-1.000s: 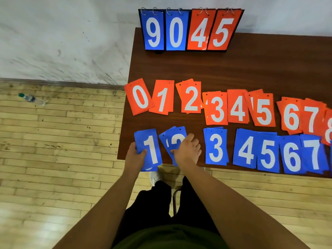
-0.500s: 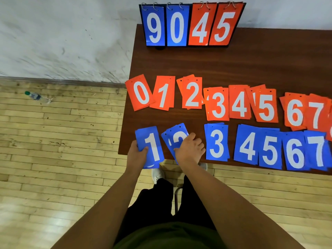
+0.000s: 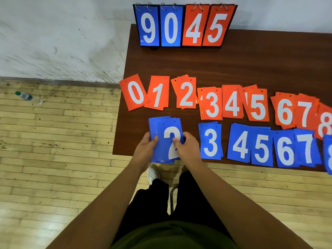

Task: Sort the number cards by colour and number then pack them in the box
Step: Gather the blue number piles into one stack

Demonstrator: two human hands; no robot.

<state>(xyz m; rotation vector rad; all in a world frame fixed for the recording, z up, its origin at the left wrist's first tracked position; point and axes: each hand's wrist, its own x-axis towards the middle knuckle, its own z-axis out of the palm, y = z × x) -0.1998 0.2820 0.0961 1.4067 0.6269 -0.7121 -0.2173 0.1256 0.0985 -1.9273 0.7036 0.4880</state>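
Your left hand (image 3: 146,149) and right hand (image 3: 186,147) both grip the blue card stack (image 3: 166,139) at the bench's (image 3: 251,69) near left edge, "2" on top, long axis pointing away from you. Your fingers cover its lower part. Farther right, the "8" cards (image 3: 326,123) are cut off.
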